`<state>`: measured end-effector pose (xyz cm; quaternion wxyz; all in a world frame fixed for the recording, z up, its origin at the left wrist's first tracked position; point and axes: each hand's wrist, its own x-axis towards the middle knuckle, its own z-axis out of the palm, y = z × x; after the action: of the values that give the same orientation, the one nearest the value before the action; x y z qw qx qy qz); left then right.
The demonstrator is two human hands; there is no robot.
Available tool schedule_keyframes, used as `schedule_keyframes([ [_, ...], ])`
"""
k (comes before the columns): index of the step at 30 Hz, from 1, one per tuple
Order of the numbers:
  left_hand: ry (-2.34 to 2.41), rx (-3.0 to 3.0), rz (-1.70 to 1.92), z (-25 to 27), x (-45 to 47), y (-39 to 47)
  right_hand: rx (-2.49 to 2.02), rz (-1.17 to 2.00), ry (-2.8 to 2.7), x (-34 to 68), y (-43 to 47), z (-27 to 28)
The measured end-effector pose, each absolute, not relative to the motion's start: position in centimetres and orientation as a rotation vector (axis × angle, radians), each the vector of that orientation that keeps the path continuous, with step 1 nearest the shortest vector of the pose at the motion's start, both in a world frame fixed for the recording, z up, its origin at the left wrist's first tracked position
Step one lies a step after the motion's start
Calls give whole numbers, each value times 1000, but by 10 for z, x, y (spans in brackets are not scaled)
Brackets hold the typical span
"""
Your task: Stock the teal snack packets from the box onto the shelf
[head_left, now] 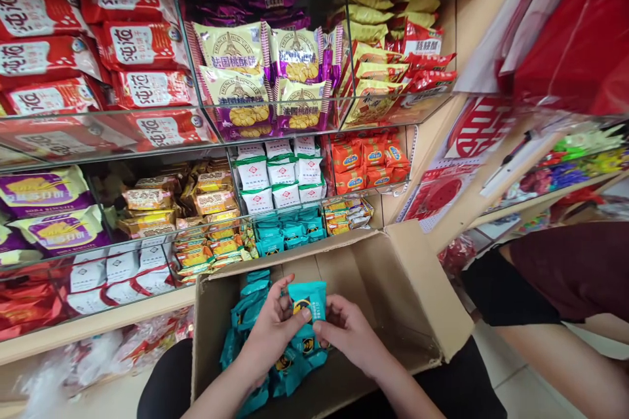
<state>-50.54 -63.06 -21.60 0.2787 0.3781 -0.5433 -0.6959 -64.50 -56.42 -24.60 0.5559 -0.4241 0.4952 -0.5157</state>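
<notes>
Between my two hands is a small teal snack packet (312, 294) with a yellow-and-black print, held above an open cardboard box (383, 288). My left hand (278, 324) pinches its left side, thumb across the front. On the right edge, my right hand (346, 330) has its thumb and fingers closed. More teal packets (246, 314) lie heaped in the left part of the box, and some sit just below my hands. Straight ahead, matching teal packets (289, 232) are stacked in a low shelf compartment.
Glass-fronted shelves hold white packets (282, 173), orange packets (368, 157), red biscuit packs (142, 46) and purple-and-cream biscuit packs (236, 49). At right stands another person, whose dark sleeve or shorts (511, 288) shows. A red bag (574, 46) hangs at upper right.
</notes>
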Motion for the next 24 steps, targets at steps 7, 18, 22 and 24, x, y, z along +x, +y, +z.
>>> schedule_keyframes([
  [7, -1918, 989, -1890, -181, -502, -665, -1298, -1181, 1349, -660, -562, -230],
  [18, -1427, 1498, -1831, -166, -533, -767, -1206, -1124, 1630, -688, -558, -271],
  [22, -1466, 1540, -1805, -190, -555, -784, -1211, -1067, 1645, -687, -557, -278],
  [24, -1485, 1515, -1744, -200, -567, -791, -1213, -1026, 1656, -687, -557, -282],
])
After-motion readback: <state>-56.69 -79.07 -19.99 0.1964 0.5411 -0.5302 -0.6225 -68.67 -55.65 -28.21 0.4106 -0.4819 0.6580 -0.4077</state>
